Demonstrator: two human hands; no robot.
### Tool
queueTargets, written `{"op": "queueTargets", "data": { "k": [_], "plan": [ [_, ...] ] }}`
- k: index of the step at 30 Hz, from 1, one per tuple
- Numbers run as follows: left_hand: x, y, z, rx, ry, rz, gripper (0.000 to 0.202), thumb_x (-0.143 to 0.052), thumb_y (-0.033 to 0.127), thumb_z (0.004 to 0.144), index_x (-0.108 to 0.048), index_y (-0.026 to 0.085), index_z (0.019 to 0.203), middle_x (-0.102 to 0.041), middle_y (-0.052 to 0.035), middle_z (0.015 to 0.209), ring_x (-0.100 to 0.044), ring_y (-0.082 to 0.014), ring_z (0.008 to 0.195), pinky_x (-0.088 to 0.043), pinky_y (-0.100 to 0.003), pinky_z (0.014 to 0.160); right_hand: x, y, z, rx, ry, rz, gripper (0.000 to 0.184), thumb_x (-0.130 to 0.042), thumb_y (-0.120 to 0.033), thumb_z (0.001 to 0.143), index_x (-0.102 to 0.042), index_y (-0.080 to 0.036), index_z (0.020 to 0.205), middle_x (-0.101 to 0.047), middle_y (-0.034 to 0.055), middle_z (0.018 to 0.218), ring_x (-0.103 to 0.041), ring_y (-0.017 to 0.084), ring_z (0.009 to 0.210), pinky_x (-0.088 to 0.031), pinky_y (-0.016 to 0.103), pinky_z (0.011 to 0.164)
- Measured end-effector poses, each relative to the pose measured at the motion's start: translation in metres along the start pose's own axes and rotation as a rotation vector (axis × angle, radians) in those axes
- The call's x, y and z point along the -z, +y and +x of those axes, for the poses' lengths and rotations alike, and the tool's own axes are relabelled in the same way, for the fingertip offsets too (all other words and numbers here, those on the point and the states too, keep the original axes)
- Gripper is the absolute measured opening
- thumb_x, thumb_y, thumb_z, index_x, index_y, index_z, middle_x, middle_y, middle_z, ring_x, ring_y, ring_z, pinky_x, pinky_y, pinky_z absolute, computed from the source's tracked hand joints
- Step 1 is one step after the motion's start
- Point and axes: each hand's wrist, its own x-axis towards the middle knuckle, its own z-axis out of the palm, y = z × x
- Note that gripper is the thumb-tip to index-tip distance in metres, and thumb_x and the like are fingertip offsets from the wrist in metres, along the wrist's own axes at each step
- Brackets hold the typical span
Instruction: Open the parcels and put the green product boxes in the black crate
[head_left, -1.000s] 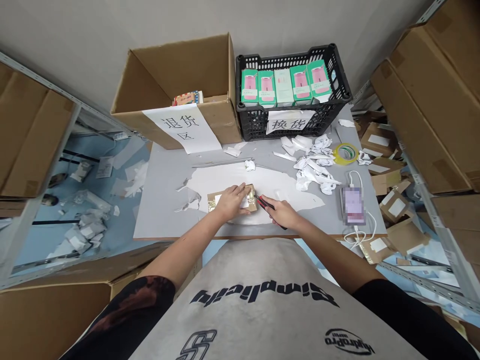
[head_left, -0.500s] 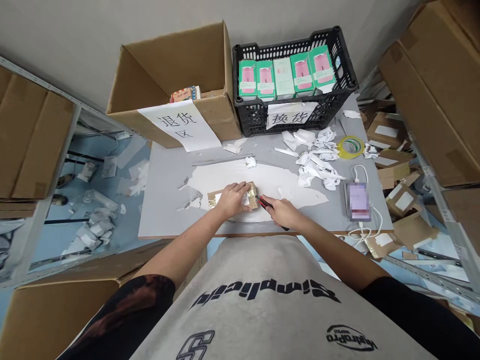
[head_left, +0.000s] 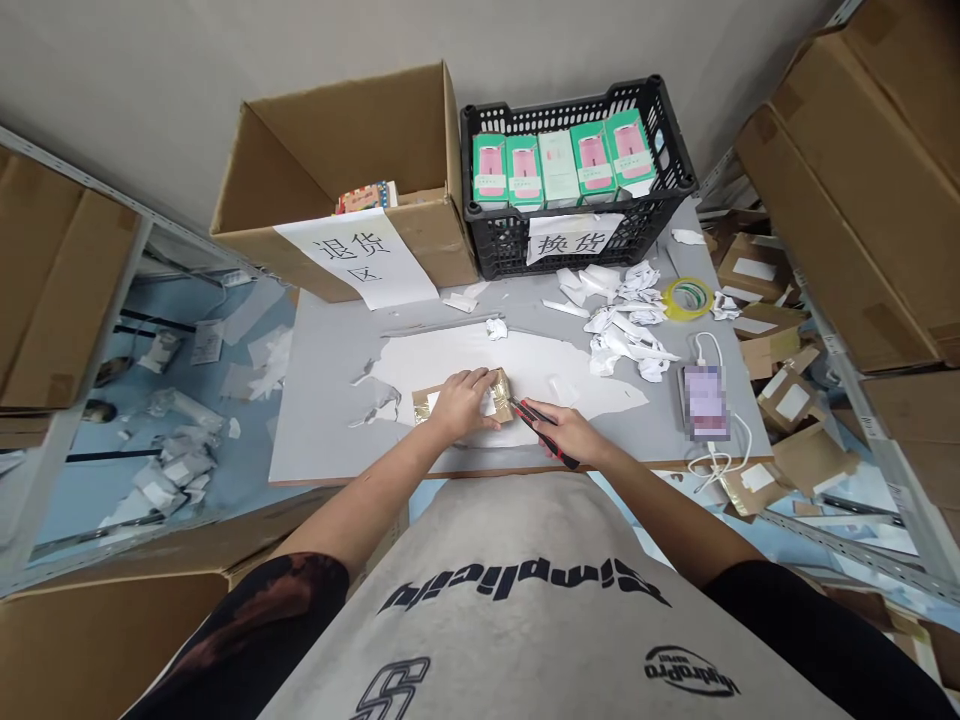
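Observation:
A small cardboard box (head_left: pixel 501 392) with shiny tape and a white label lies on the torn white sheet (head_left: pixel 592 385) near the table's front edge. My left hand (head_left: pixel 463 402) is closed over its middle, fingers across the top and thumb along the near side. In my right hand (head_left: pixel 568 432) is a red and black utility knife (head_left: pixel 546 424), gripped by its handle. Its tip points at the box's right end; whether the blade touches the tape is too small to tell.
Behind stand a large open cardboard box (head_left: pixel 337 240) and a black crate (head_left: pixel 510 245) of green-and-pink boxes. To the right lie crumpled paper (head_left: pixel 626 340), a yellow tape roll (head_left: pixel 688 299) and a phone (head_left: pixel 705 402) with cables. Shelves with cartons flank the table (head_left: pixel 315 400).
The utility knife has turned in my right hand, and more of its handle shows. My left hand keeps its place on the box. The whole view has shifted slightly.

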Motion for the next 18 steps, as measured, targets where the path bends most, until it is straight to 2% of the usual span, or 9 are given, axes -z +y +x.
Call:
{"op": "queueTargets", "data": {
  "k": [4, 12, 15, 18],
  "plan": [
    [-0.001, -0.002, -0.002, -0.013, 0.008, -0.019, 0.106, -0.086, 0.057, 0.056, -0.044, 0.017, 0.144, -0.051, -0.0154, 0.144, -0.051, -0.0371, 0.125, -0.038, -0.047, 0.108, -0.001, 0.008, 0.009, -0.005, -0.012, 0.117, 0.057, -0.053, -0.029, 0.093, -0.041, -0.034, 0.149, -0.064, -0.0049, 0.064, -0.059, 0.010, 0.047, -0.045, 0.020, 0.043],
    [0.002, 0.009, -0.001, 0.012, 0.025, -0.031, 0.099, -0.084, 0.042, 0.055, -0.044, 0.014, 0.141, -0.051, -0.0174, 0.141, -0.050, -0.0377, 0.123, -0.038, -0.049, 0.107, 0.007, 0.015, 0.009, 0.034, -0.068, 0.266, 0.060, -0.055, -0.027, 0.091, -0.042, -0.028, 0.149, -0.066, -0.0025, 0.068, -0.061, 0.012, 0.050, -0.047, 0.021, 0.046],
    [0.002, 0.013, 0.000, 0.009, 0.038, -0.040, 0.098, -0.082, 0.037, 0.053, -0.043, 0.013, 0.140, -0.050, -0.0187, 0.138, -0.050, -0.0386, 0.121, -0.038, -0.050, 0.107, 0.011, 0.011, 0.009, 0.060, -0.028, 0.244, 0.059, -0.055, -0.028, 0.092, -0.042, -0.030, 0.149, -0.065, -0.0029, 0.069, -0.060, 0.011, 0.049, -0.047, 0.022, 0.045],
    [0.003, 0.014, 0.000, 0.014, 0.035, -0.053, 0.098, -0.081, 0.036, 0.054, -0.041, 0.013, 0.140, -0.048, -0.0193, 0.140, -0.049, -0.0391, 0.123, -0.038, -0.051, 0.107, 0.010, 0.005, 0.014, 0.095, 0.036, 0.105, 0.054, -0.053, -0.028, 0.093, -0.045, -0.035, 0.146, -0.063, -0.0038, 0.071, -0.058, 0.009, 0.048, -0.049, 0.021, 0.047]
  ]
}}
